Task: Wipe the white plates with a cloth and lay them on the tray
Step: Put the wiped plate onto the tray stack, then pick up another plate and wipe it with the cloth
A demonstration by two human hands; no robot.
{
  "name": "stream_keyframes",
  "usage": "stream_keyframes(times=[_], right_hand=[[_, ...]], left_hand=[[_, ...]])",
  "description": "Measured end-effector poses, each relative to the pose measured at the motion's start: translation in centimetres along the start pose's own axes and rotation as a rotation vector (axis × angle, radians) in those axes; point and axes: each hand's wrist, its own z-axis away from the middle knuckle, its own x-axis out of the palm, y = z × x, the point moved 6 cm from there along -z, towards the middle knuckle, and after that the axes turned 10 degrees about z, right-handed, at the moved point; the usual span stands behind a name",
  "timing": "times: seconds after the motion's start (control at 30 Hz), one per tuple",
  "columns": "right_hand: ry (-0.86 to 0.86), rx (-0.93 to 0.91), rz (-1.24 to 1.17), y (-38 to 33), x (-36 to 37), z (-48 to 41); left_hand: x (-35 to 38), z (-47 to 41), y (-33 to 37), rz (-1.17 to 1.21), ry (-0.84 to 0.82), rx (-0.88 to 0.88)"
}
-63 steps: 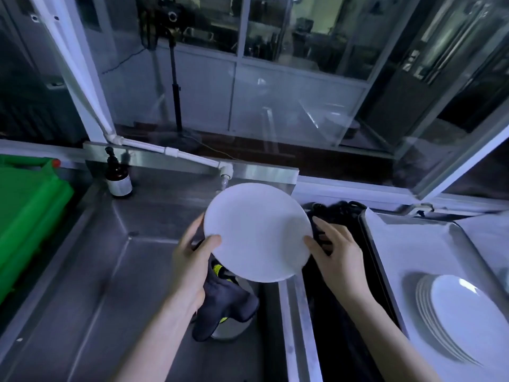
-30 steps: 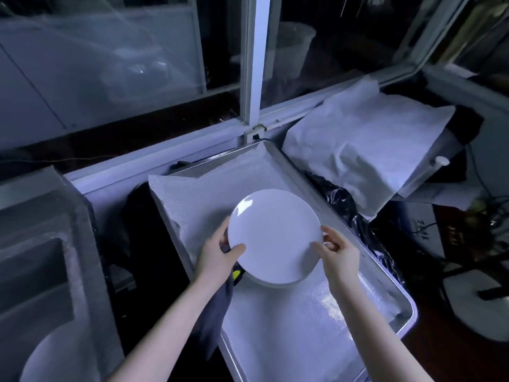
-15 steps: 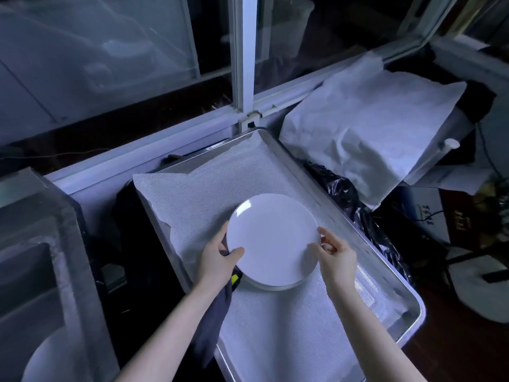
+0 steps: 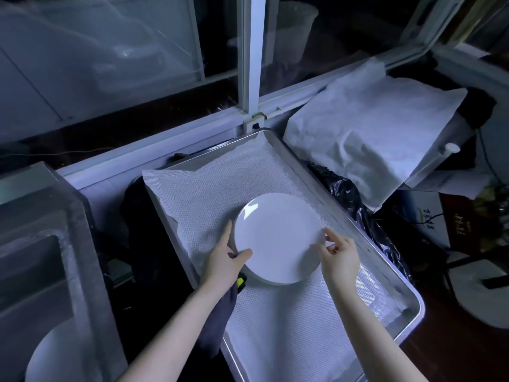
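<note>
A white plate (image 4: pixel 278 238) lies on top of a low stack of white plates (image 4: pixel 275 282) on the metal tray (image 4: pixel 413 307), which is lined with white mesh. My left hand (image 4: pixel 223 263) grips the plate's left rim, thumb on its top face. A dark grey cloth (image 4: pixel 217 321) with a yellow tag hangs from under that hand over the tray's left edge. My right hand (image 4: pixel 340 257) pinches the plate's right rim with its fingertips.
A steel sink (image 4: pixel 27 271) lies at the left, with a white plate (image 4: pixel 49 354) in its bottom corner. A window frame runs behind the tray. To the right sit a crumpled white sheet (image 4: pixel 371 133) and black plastic (image 4: pixel 341 194).
I carried the plate from over the sink to the tray on the right. It has come down onto the stack, and my right fingers have slid outward to the rim.
</note>
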Motion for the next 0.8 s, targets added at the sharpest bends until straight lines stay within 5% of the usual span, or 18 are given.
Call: stream_keyframes(times=[0.13, 0.53, 0.8], right_hand=[[0.007, -0.185, -0.013, -2.9, 0.3, 3.1], [-0.805, -0.804, -0.143, -17.8, 11.5, 23.9], [-0.797, -0.977, 0.013, -23.8, 19.7, 34.7]], left_hand=[[-3.0, 1.5, 0.6, 0.164, 0.133, 0.094], [-22.5, 10.9, 2.4, 0.464, 0.627, 0.385], [-37.5, 18.9, -0.2, 0.558, 0.871, 0.430]])
